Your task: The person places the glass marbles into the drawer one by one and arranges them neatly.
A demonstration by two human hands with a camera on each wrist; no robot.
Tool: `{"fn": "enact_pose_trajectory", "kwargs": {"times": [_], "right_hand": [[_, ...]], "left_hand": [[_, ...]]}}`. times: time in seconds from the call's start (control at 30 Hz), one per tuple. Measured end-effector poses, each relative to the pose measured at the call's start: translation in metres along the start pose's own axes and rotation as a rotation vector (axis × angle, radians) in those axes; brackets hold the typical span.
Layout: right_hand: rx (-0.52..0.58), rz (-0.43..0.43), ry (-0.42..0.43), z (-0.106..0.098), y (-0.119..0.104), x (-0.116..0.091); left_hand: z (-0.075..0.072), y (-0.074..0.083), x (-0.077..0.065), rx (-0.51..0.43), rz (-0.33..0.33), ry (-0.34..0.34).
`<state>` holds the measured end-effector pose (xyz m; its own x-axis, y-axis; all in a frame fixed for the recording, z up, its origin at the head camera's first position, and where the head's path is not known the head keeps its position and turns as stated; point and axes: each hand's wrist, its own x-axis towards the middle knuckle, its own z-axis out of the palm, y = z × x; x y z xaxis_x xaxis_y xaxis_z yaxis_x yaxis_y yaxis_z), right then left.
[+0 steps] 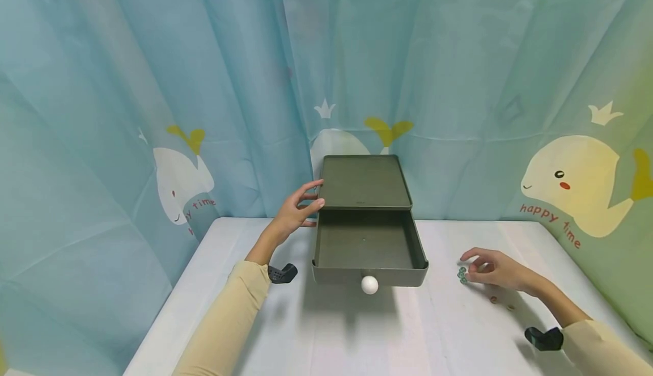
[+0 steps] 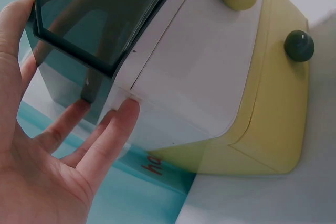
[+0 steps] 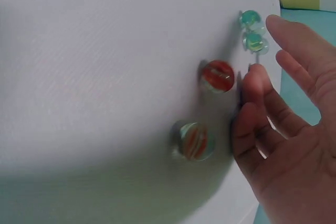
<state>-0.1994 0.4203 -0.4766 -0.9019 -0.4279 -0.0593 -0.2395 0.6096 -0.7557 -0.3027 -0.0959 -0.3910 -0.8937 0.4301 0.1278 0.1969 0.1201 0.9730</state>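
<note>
My left hand (image 1: 291, 217) rests its spread fingers against the left side of a small drawer cabinet (image 1: 364, 182). Its dark green top drawer (image 1: 363, 240) is pulled out, with a white knob (image 1: 369, 284). The left wrist view shows a white drawer (image 2: 194, 61) and a yellow drawer (image 2: 278, 93) below. Over the table at right, my right hand (image 1: 502, 270) has its fingers loosely bent, thumb and forefinger apart beside green marbles (image 3: 254, 41). A red marble (image 3: 218, 75) and a clear marble with an orange swirl (image 3: 195, 141) lie nearer its other fingers.
A white table (image 1: 352, 347) carries the cabinet and the marbles. Behind it hangs a blue curtain (image 1: 459, 92) printed with whales, reaching round both sides. Black wrist devices (image 1: 543, 339) sit on both forearms.
</note>
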Motion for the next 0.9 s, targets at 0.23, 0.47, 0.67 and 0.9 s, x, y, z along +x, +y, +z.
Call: {"fn": "enact_pose_trajectory", "kwargs": {"times": [0.23, 0.47, 0.67, 0.9], "right_hand": [[-0.026, -0.04, 0.055, 0.005, 0.008, -0.002], [-0.063, 0.023, 0.095, 0.011, 0.003, -0.002], [-0.097, 0.047, 0.122, 0.013, 0.002, -0.003], [-0.088, 0.05, 0.116, 0.014, 0.001, -0.004]], "left_hand": [[0.0, 0.0, 0.001, -0.003, -0.012, -0.009], [-0.001, 0.0, 0.003, -0.011, -0.026, -0.02], [0.0, 0.0, 0.001, -0.006, -0.013, -0.013], [0.0, 0.0, 0.0, 0.008, 0.005, -0.005]]}}
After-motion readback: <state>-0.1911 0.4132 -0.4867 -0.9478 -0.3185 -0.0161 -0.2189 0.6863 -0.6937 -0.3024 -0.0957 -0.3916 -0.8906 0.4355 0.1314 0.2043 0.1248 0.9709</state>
